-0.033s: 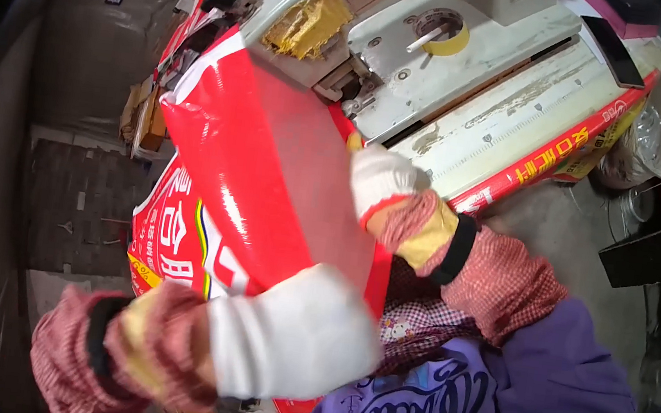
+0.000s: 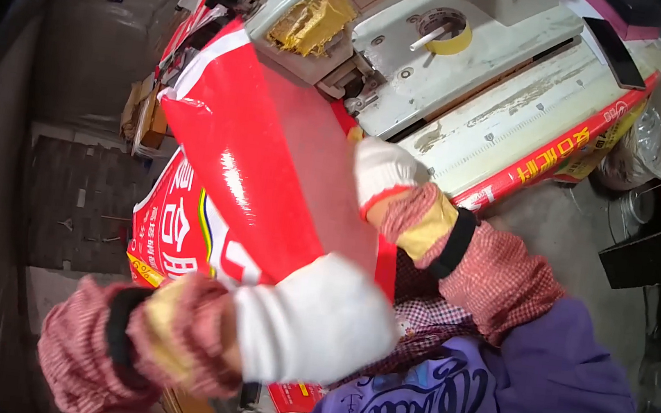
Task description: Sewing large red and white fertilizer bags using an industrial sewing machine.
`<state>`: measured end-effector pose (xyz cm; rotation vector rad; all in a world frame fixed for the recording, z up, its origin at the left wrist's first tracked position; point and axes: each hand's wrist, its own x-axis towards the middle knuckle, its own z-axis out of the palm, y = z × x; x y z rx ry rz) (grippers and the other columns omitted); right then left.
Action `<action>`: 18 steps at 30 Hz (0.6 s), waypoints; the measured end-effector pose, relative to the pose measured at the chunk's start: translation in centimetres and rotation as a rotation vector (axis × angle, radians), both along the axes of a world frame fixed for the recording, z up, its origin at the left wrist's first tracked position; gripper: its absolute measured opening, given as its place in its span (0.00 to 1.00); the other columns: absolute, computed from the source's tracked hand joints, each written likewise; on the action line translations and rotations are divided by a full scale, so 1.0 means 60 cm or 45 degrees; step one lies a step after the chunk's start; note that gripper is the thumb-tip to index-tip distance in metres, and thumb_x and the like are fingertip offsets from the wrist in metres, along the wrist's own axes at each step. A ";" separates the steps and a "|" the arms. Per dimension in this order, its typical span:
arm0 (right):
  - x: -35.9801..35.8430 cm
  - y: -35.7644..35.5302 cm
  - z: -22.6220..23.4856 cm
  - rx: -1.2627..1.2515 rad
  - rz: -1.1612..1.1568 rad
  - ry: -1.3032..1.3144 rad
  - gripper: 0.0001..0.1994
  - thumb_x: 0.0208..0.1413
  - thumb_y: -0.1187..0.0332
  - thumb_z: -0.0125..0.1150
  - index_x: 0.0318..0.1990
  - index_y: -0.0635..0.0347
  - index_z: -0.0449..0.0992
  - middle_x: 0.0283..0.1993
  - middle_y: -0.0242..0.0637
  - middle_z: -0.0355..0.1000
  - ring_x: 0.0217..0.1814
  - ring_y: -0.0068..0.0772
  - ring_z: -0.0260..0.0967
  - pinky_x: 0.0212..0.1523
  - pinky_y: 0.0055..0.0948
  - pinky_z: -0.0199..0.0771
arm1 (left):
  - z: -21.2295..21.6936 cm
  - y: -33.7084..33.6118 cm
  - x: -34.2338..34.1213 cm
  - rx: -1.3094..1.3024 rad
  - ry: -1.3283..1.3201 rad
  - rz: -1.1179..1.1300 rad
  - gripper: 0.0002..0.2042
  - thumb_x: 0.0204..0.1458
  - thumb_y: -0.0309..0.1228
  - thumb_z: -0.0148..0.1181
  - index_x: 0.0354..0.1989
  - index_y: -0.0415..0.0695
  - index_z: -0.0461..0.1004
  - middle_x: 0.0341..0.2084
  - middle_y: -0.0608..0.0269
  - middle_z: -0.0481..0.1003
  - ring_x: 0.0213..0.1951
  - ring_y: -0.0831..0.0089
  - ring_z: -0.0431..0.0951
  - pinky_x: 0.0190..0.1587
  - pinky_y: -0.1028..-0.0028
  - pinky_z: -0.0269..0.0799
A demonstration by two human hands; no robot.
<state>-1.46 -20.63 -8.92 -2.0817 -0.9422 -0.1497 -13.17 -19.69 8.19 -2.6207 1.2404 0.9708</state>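
Red plastic marks the large printed sack (image 2: 239, 146), spread at a slant before you, its upper right side against the sewing machine (image 2: 402, 62). Your left hand (image 2: 325, 317), white-gloved and blurred, lies over the sack's near end; your right hand (image 2: 384, 172), gloved alike, is at its right edge, just beside the machine. The hands are apart from each other; since the fingers are hidden, you cannot tell whether either is clamped on the plastic. A tape roll (image 2: 454, 42) rests on the machine, and a phone (image 2: 615, 53) lies farther right.
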 end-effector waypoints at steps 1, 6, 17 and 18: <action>0.018 0.033 -0.038 0.119 -0.206 -0.042 0.12 0.47 0.65 0.49 0.31 0.64 0.74 0.21 0.48 0.71 0.23 0.49 0.70 0.20 0.42 0.68 | -0.018 -0.010 0.010 -0.010 -0.058 0.117 0.02 0.36 0.29 0.55 0.17 0.46 0.73 0.16 0.62 0.73 0.21 0.64 0.75 0.23 0.70 0.70; 0.024 0.031 0.055 -0.362 0.014 0.382 0.10 0.43 0.70 0.52 0.32 0.61 0.77 0.34 0.50 0.73 0.35 0.47 0.72 0.32 0.42 0.73 | -0.047 0.047 0.068 0.084 -0.378 0.363 0.03 0.34 0.31 0.56 0.15 0.49 0.73 0.13 0.62 0.70 0.21 0.62 0.74 0.23 0.67 0.70; 0.005 0.065 0.055 0.072 0.488 0.531 0.34 0.47 0.67 0.56 0.61 0.66 0.50 0.58 0.44 0.59 0.53 0.37 0.63 0.51 0.28 0.65 | -0.158 0.349 0.164 -0.218 -0.733 1.450 0.05 0.42 0.29 0.52 0.21 0.41 0.69 0.21 0.52 0.70 0.26 0.56 0.72 0.29 0.61 0.67; -0.011 0.068 0.065 -0.102 0.323 0.121 0.36 0.44 0.65 0.58 0.60 0.66 0.49 0.60 0.47 0.56 0.55 0.41 0.61 0.52 0.29 0.64 | -0.140 0.343 0.147 -0.226 -0.748 1.458 0.05 0.42 0.29 0.52 0.21 0.41 0.69 0.21 0.52 0.70 0.26 0.56 0.72 0.29 0.61 0.67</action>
